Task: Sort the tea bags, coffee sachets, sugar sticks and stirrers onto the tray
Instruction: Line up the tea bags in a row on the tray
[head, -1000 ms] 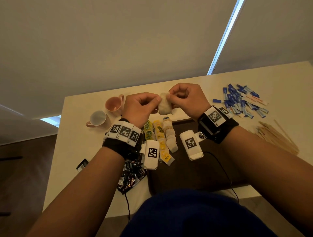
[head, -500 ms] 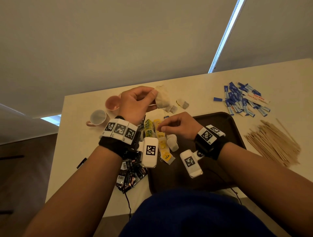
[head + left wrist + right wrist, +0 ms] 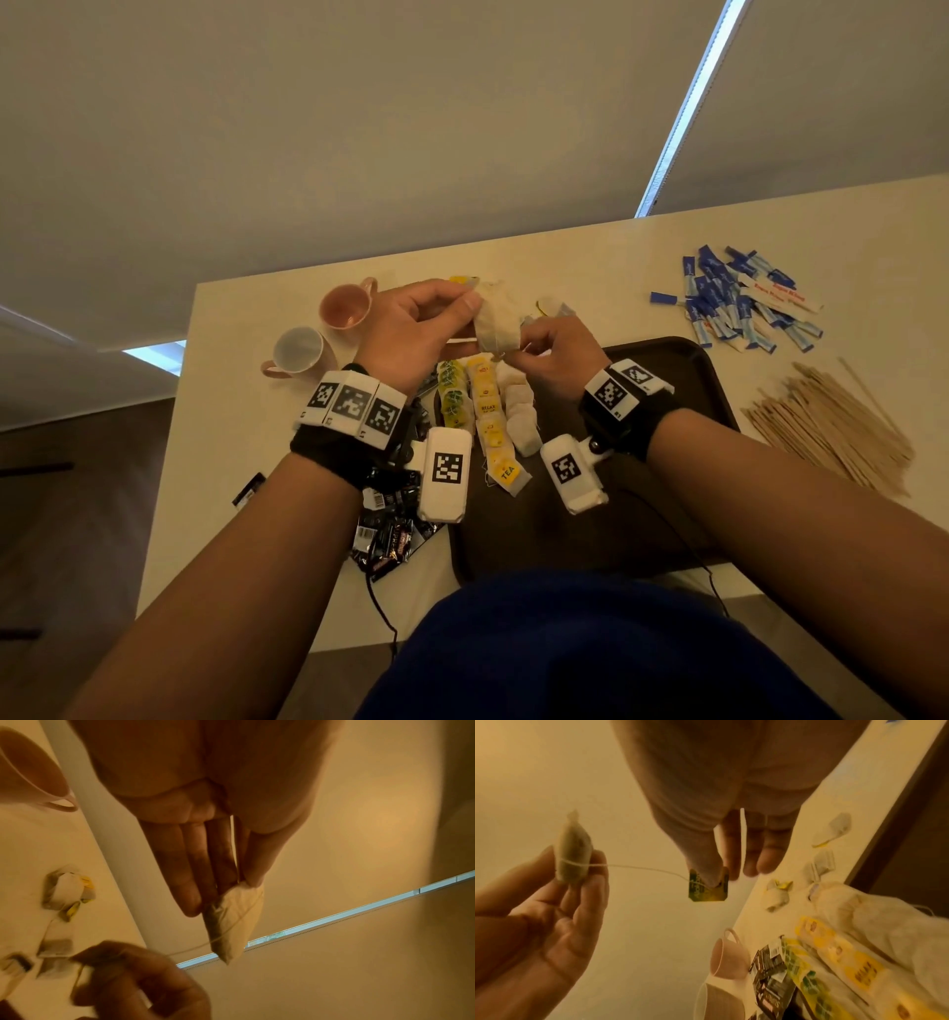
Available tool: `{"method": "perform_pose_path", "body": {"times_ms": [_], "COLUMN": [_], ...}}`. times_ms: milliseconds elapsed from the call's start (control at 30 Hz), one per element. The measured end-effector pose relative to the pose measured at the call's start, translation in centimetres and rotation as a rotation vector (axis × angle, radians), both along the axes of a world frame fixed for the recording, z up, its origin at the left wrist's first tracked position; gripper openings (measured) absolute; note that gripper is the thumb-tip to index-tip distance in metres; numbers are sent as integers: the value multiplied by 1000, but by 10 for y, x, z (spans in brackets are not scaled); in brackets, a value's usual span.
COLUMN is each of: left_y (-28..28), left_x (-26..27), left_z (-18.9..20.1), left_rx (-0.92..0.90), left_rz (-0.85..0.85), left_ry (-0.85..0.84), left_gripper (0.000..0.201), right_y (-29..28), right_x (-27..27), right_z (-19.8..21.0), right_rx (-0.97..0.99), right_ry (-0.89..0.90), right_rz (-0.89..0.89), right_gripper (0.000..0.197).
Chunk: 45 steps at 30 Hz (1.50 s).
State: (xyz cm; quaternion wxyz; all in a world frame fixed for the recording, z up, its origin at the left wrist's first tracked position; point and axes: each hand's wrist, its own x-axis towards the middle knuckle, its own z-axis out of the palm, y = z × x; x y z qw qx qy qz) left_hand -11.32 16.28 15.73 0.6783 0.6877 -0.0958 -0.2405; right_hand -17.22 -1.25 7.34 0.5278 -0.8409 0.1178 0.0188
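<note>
My left hand pinches a pale tea bag between thumb and fingertips, above the table beyond the tray's far edge. My right hand pinches the bag's green paper tag; the string runs between the two hands. On the dark brown tray, rows of tea bags lie in columns: green-tagged, yellow-tagged, and plain white. Several loose tea bags lie on the table behind my hands.
A pink cup and a white cup stand at the left. Blue and white sugar sticks are heaped far right, wooden stirrers near right. Dark coffee sachets lie left of the tray.
The right hand went down to the rows on the tray, then rose back to the tea bag and took its tag. The left hand kept holding the bag, shifting slightly.
</note>
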Motion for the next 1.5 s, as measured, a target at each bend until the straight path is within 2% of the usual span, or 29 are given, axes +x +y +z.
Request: {"method": "perform_pose_path", "body": {"times_ms": [233,500,700,800,867,1000,1300,1500], "left_y": [11,11,10,9,8,7,10,11], "left_x": [-13,-13,-13,-13,-13,-13,-12,-11], "left_z": [-28,-38,-40,-42,-42,-42,-43,-43], "left_rx": [105,148,158,184,190,176,107,21], "left_rz": [-53,-65,-53,-50,-28,22,57,62], "left_ry": [61,78,81,79,83,97,109,155], "left_gripper": [10,10,12,12,11,8,9,13], "right_y": [-9,-7,-7,-6,-5,-3,-1,3], "right_x": [11,13,16,17,19,19,7,9], "right_z": [39,47,47,49,50,51,55,46], "right_rx": [345,279,270,293,278,112,206,171], "right_ry": [92,42,-56,-72,-97,-204,-148,-126], "right_rz": [26,101,60,36,31,98,201,116], "right_gripper": [21,21,20,29,24,11,17,32]}}
